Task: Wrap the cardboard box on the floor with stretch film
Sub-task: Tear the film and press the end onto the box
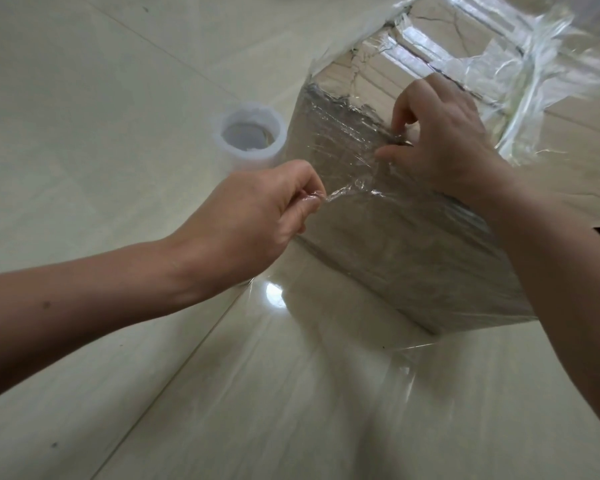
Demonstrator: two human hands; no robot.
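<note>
Glossy tiled floor [84, 133]; cardboard box [378, 244] rests on it. My left hand [253, 216] pinches the stretch film [347, 192] tail, and my right hand [444, 140] pinches film at the box's top edge. I judge it thin, clingy and easily torn; grip bunched edges.

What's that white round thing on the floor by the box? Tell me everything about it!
It is a roll of stretch film, milky white and a bit see-through, with a hollow middle. It stands on end on the tiled floor, open end up, close beside the wrapped cardboard box. Nobody is holding it.
</note>
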